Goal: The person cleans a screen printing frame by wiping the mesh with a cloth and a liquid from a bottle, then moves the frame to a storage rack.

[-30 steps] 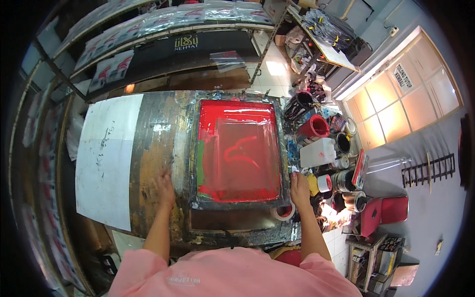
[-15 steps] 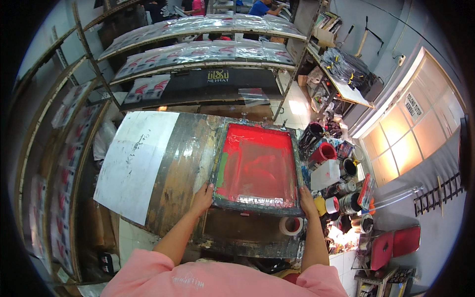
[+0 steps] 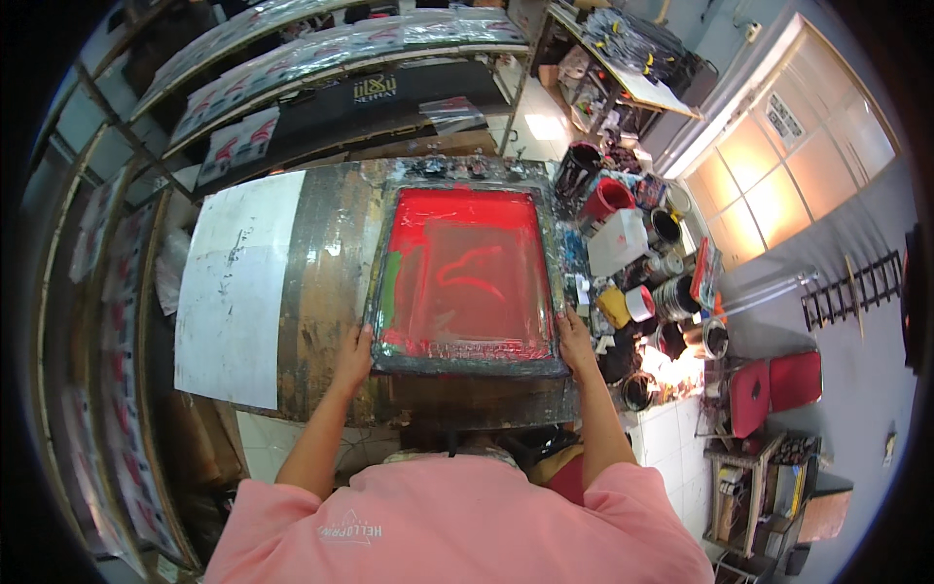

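Observation:
A screen printing frame (image 3: 467, 366) with dark edges is in front of me over the worktable. Its mesh (image 3: 467, 206) is smeared with red ink, brightest along the far side, with a green patch at the left. At the near left corner, my left hand (image 3: 356, 352) grips the frame's side, its fingers partly hidden. Opposite it, my right hand (image 3: 574, 341) closes on the right side near the corner. Whatever lies beneath the frame is hidden.
White sheets (image 3: 233, 282) cover the worktable's left end. Ink pots and containers (image 3: 664, 228) crowd the right, beside a white jug (image 3: 617, 241). Racks (image 3: 341, 54) holding bagged printed pieces stand behind and left. A red chair (image 3: 749, 397) is at the right.
The view has shifted, so the table sits higher in it. A tape roll that showed in front of the frame no longer shows. Both hands keep hold of the frame's sides.

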A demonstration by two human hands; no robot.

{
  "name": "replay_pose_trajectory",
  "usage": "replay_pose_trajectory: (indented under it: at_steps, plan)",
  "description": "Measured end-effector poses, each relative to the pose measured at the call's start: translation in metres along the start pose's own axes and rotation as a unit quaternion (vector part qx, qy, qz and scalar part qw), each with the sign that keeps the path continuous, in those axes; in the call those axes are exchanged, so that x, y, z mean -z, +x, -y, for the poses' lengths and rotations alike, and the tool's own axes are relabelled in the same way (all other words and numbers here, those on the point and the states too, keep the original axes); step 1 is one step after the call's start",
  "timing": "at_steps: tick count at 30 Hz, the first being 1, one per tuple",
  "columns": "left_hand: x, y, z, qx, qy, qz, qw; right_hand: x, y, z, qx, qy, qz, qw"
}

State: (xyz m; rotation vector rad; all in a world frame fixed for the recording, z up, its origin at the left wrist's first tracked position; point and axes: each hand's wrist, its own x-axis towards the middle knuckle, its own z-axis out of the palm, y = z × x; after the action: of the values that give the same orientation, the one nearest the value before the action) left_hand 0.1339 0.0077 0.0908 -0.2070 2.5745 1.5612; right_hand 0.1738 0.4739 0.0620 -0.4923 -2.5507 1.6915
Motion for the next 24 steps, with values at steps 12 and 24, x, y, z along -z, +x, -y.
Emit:
replay_pose_trajectory:
  at_steps: [12,24]
  plan:
    - [0.058,-0.091,-0.05,0.026,-0.046,-0.008,0.999,0.018,-0.103,0.065,0.029,0.073,-0.038,0.996]
    - [0.122,0.008,-0.266,-0.173,-0.103,0.105,0.974,0.03,-0.077,0.164,0.049,0.319,-0.102,0.941]
